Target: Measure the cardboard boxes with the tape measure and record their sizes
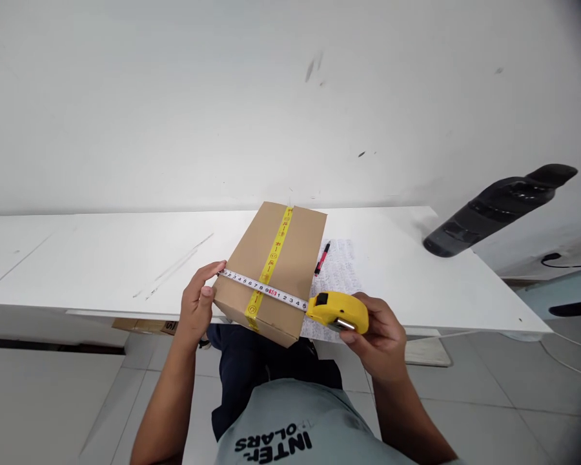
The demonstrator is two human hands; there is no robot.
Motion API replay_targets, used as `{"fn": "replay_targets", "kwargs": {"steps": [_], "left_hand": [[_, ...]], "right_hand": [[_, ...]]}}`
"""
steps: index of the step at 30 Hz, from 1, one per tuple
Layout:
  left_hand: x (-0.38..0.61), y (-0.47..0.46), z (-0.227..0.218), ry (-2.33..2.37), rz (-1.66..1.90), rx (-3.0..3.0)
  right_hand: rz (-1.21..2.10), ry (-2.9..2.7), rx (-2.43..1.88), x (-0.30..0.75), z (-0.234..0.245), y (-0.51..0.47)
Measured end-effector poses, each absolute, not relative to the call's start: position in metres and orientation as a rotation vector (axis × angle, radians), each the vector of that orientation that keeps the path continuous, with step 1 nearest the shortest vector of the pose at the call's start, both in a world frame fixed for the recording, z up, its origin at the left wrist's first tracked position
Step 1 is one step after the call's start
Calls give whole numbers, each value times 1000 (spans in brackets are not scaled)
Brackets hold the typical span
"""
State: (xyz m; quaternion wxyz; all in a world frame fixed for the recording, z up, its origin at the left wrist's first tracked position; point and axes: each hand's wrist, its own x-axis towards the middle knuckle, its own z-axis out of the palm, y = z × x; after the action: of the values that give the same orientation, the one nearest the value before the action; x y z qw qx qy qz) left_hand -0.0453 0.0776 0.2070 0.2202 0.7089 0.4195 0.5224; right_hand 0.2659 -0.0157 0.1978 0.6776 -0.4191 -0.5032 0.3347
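A brown cardboard box (252,242) with yellow printed tape down its top sits at the front edge of the white table, partly overhanging it. Across the box top lies the white blade of a yellow tape measure (336,309), pulled out to roughly the 15 mark. My right hand (380,332) grips the tape measure's case just beyond the box's right edge. At the box's left edge, my left hand (198,303) pinches the blade's end against the corner with its fingertips.
A sheet of paper with writing (341,268) lies right of the box, a red and black pen (322,258) on it. Far right on the white table (101,258) stands a black bottle (494,210). A wall runs behind the table; another cardboard piece (142,325) shows below.
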Motion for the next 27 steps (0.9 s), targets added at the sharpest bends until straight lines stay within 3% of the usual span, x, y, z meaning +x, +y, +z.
{"fn": "replay_targets", "kwargs": {"steps": [5, 14, 20, 27], "left_hand": [[-46, 75, 211, 1256, 1433, 1865], [-40, 75, 271, 1511, 1078, 1749], [-36, 96, 263, 1355, 940, 1527], [-41, 99, 273, 1433, 688, 1708]], "right_hand": [[754, -1083, -938, 262, 200, -16], [831, -1147, -796, 263, 203, -16], [786, -1219, -768, 263, 203, -20], [736, -1312, -793, 267, 196, -17]]}}
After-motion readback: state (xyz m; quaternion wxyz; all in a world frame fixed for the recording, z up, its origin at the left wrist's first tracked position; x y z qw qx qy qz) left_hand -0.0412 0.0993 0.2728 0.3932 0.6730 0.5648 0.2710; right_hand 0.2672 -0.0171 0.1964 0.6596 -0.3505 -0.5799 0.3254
